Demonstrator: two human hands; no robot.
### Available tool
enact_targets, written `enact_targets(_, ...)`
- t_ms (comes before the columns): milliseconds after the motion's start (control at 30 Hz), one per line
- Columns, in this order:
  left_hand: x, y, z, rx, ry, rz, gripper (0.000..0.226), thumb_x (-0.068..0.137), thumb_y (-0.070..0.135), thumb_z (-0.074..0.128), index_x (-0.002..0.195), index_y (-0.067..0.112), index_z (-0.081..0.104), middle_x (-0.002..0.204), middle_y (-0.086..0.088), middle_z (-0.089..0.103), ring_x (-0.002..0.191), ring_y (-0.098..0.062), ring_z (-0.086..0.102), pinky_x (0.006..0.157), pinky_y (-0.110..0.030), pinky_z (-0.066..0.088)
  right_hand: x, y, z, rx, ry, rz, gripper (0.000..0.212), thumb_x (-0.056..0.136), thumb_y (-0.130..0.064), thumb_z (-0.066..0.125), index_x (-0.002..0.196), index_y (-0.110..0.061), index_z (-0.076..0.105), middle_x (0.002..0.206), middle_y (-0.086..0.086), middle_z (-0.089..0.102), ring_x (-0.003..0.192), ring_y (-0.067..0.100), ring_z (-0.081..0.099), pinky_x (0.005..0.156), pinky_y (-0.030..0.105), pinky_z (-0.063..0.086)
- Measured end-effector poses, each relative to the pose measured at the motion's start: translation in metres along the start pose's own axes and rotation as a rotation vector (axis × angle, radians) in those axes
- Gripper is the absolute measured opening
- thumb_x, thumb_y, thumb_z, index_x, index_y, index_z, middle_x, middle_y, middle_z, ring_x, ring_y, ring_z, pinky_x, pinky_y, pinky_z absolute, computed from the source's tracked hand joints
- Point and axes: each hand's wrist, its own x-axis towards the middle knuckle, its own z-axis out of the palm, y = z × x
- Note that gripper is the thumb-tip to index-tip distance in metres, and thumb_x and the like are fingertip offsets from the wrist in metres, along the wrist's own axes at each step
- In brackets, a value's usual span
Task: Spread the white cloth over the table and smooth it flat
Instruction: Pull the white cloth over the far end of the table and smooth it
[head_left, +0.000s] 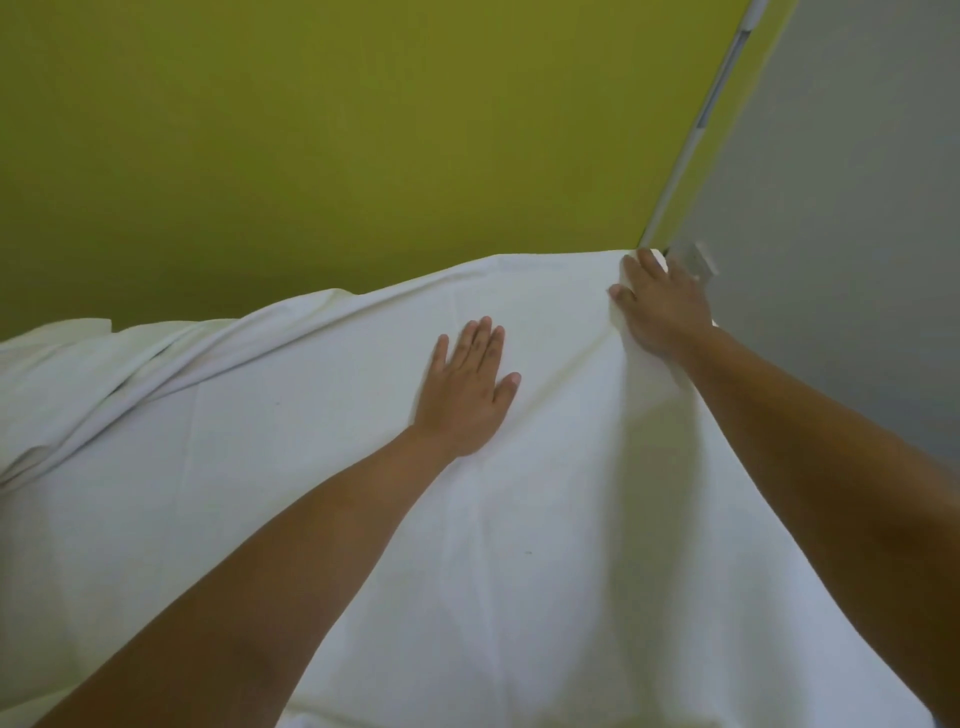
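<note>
White cloth (519, 545): likely soft, light, creases easily. Your left grip (467, 395) lies flat, released, on it; right grip (662, 312) at far corner, pinch vs. press unclear. Pull from edges.

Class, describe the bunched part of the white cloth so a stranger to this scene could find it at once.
Start at the green wall and drop to the white cloth below it. Left of the flat left hand, long ridges run diagonally; the rest lies much flatter.
</note>
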Motion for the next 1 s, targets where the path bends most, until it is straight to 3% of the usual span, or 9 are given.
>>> enact_targets(133,-0.001,0.0,-0.005,0.0,-0.08,0.007,0.064,0.101,0.046,0.014,0.153,0.015,-0.004,0.161,-0.002,-0.011,0.148,-0.016,-0.012,0.119,-0.043,-0.007,-0.006,-0.008,-0.01,0.127,-0.058,0.131,0.059,0.097,-0.047,0.03,0.149,-0.022,0.019,0.159,-0.005,0.011,0.134,0.036,0.032,0.105,0.048,0.03)
enact_targets(267,-0.021,-0.002,-0.01,0.025,-0.134,0.056,0.063,0.101,0.045,0.015,0.153,0.015,-0.005,0.16,-0.003,-0.012,0.147,-0.017,-0.013,0.119,-0.044,-0.006,-0.047,0.007,-0.014,0.423,-0.028,0.41,0.064,0.094,-0.053,0.035,0.145,-0.015,0.028,0.148,0.013,0.037,0.13,0.034,0.043,0.102,0.044,0.034)
enact_targets(367,-0.037,-0.004,-0.008,0.005,-0.127,0.05,0.063,0.101,0.045,0.015,0.153,0.014,-0.002,0.161,-0.003,-0.009,0.148,-0.017,-0.011,0.119,-0.043,-0.005,-0.102,0.015,-0.022,0.532,0.093,0.444,0.065,0.094,-0.052,0.038,0.145,-0.013,0.03,0.147,0.013,0.04,0.133,0.033,0.04,0.106,0.043,0.033)
enact_targets(500,-0.057,0.004,-0.006,-0.015,-0.122,0.121,0.062,0.102,0.045,0.015,0.153,0.014,-0.002,0.161,-0.003,-0.008,0.148,-0.016,-0.011,0.12,-0.041,-0.007,-0.229,0.004,-0.024,0.454,0.308,0.597,0.058,0.097,-0.038,0.041,0.145,-0.007,0.031,0.152,0.015,0.032,0.14,0.031,0.028,0.115,0.048,0.016)
enact_targets(667,-0.081,0.03,0.003,0.015,-0.116,0.312,0.063,0.101,0.047,0.015,0.153,0.015,0.0,0.161,-0.002,-0.007,0.148,-0.015,-0.01,0.119,-0.04,-0.009,-0.373,-0.007,0.022,0.268,0.244,0.905,0.058,0.097,-0.043,0.034,0.145,-0.01,0.032,0.154,0.013,0.028,0.141,0.033,0.025,0.116,0.052,0.012)
enact_targets(767,-0.092,0.046,0.008,0.041,-0.122,0.385,0.07,0.095,0.054,0.004,0.153,0.015,0.0,0.161,-0.001,-0.006,0.148,-0.014,-0.01,0.118,-0.039,-0.01,-0.402,-0.007,0.032,0.471,0.345,0.906,0.055,0.099,-0.035,0.039,0.147,-0.012,0.03,0.155,0.009,0.028,0.142,0.027,0.024,0.117,0.044,0.017)
enact_targets(867,-0.101,0.06,0.01,0.036,-0.142,0.418,0.065,0.1,0.049,0.013,0.153,0.015,0.0,0.161,-0.001,-0.007,0.148,-0.014,-0.011,0.118,-0.039,-0.011,-0.423,-0.008,0.039,0.752,0.486,0.937,0.053,0.099,-0.036,0.039,0.147,-0.014,0.032,0.151,0.006,0.036,0.139,0.023,0.032,0.114,0.04,0.026)
enact_targets(933,-0.107,0.07,0.011,0.021,-0.156,0.439,0.063,0.101,0.046,0.017,0.153,0.015,-0.001,0.161,-0.001,-0.008,0.147,-0.013,-0.012,0.119,-0.04,-0.012,-0.434,-0.011,0.044,0.946,0.582,1.047,0.051,0.098,-0.044,0.036,0.142,-0.017,0.041,0.145,0.004,0.044,0.133,0.023,0.04,0.109,0.037,0.032)
enact_targets(1000,-0.112,0.077,0.011,0.01,-0.174,0.447,0.063,0.101,0.046,0.017,0.153,0.015,-0.002,0.161,-0.001,-0.009,0.147,-0.013,-0.013,0.119,-0.041,-0.012,-0.438,-0.011,0.048,1.1,0.721,1.202,0.046,0.099,-0.039,0.036,0.138,-0.015,0.047,0.141,0.004,0.049,0.129,0.022,0.044,0.103,0.03,0.032)
